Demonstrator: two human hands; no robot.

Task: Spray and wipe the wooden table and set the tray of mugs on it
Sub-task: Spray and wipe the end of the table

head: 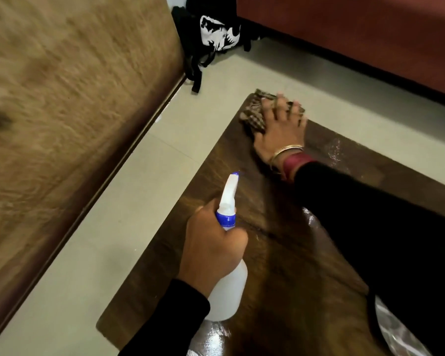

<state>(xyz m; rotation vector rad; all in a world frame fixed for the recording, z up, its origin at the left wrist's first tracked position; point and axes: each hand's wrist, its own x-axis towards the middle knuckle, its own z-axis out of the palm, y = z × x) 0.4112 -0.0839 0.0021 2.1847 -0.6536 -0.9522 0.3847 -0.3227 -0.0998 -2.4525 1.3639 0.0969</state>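
Observation:
A dark wooden table [280, 253] fills the lower middle of the view, with wet shiny patches on its surface. My right hand [280, 132] presses flat on a brown checked cloth [254, 111] at the table's far left corner. My left hand [211, 242] grips a white spray bottle [229, 286] with a blue collar, nozzle pointing toward the far corner, above the table's near left part. No tray of mugs is in view.
Pale tiled floor [113, 214] surrounds the table. A wooden panel with a dark base [62, 111] runs along the left. A black and white bag [216, 34] lies on the floor at the back. A reddish sofa [357, 34] stands beyond the table.

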